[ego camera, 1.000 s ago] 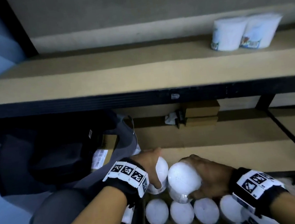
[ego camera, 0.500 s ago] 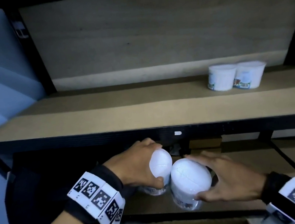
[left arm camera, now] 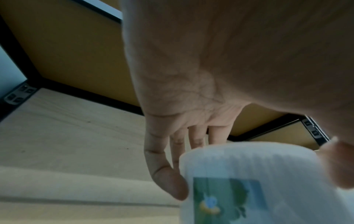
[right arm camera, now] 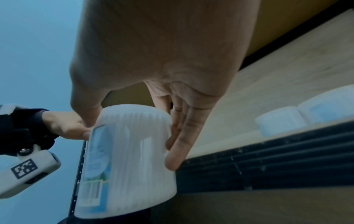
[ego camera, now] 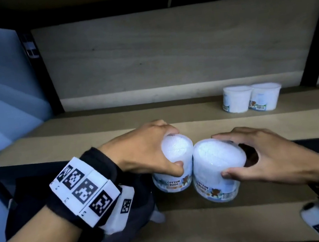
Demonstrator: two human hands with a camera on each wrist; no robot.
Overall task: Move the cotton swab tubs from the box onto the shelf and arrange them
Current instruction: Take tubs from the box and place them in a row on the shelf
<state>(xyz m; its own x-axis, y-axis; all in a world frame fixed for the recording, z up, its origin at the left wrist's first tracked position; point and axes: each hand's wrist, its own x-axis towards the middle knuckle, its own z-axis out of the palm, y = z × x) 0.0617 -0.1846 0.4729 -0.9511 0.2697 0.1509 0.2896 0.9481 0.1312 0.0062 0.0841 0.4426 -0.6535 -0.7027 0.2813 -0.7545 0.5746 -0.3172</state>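
Two white cotton swab tubs are in the air side by side, touching, just in front of the wooden shelf's [ego camera: 95, 138] black front edge. My left hand [ego camera: 174, 149] grips the left tub [ego camera: 173, 182] from above by its top. My right hand [ego camera: 221, 155] holds the right tub [ego camera: 213, 187] the same way, thumb near, fingers far. In the left wrist view the fingers [left arm camera: 168, 178] curl round the tub [left arm camera: 258, 181]. In the right wrist view the tub [right arm camera: 130, 151] tilts. Two more tubs [ego camera: 235, 100] [ego camera: 265, 96] stand together at the shelf's back right.
Black uprights [ego camera: 45, 75] [ego camera: 315, 43] frame the shelf bay, with a wooden back panel [ego camera: 164, 48] behind. A lower shelf [ego camera: 229, 217] lies under the hands. A dark bag [ego camera: 32, 202] sits at the lower left. The shelf's left and middle are bare wood.
Both hands have risen with their tubs from the box to the level of the shelf's front edge. The head view has tilted up, and the box has left the picture.
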